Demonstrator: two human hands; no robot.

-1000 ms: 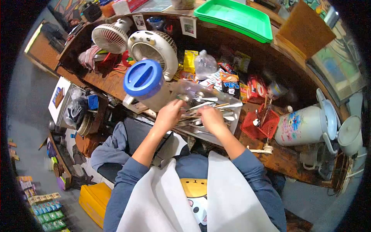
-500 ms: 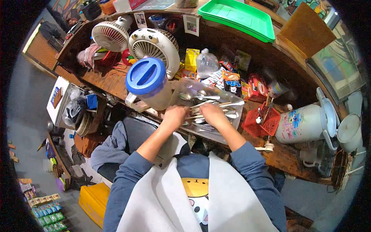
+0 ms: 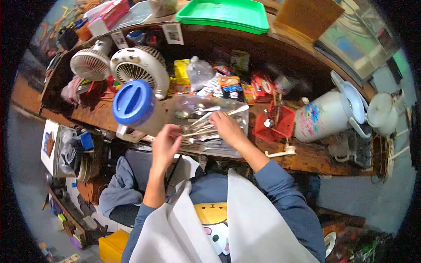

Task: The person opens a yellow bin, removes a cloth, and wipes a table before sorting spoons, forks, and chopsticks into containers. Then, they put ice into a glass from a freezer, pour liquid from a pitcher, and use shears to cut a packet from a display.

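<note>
Cutlery (image 3: 201,130): metal pieces, loose, heaped at mixed angles inside the tray (image 3: 223,102); some handles slant up to the right. 1 spoon (image 3: 181,114) lies toward the tray's far left corner.

Tray: clear plastic, oblong, set on the table (image 3: 87,111) in front of the person.

Left hand (image 3: 165,142): at the tray's near left corner, close to the ends of the cutlery. Grip: released, the fingers part-curled and the thumb standing apart.

Right hand (image 3: 227,129): over the right half of the tray, fingers bent down to the cutlery. Grip: cannot tell whether a piece is pinched, the fingertips being lost among the handles.

Jug (image 3: 151,119): pale body, blue lid; just left of the tray.

Packets (image 3: 230,83): mixed colours, piled behind the tray; clear bag (image 3: 199,73) beside them.

Basket (image 3: 287,125): red, right of the tray, with utensils standing in it.

Canister (image 3: 309,118): white, flower-printed, right of the basket.

Fans, 2 (image 3: 139,65): white, behind the jug.

Green tray (image 3: 223,15): on the ledge (image 3: 169,20) above.
</note>
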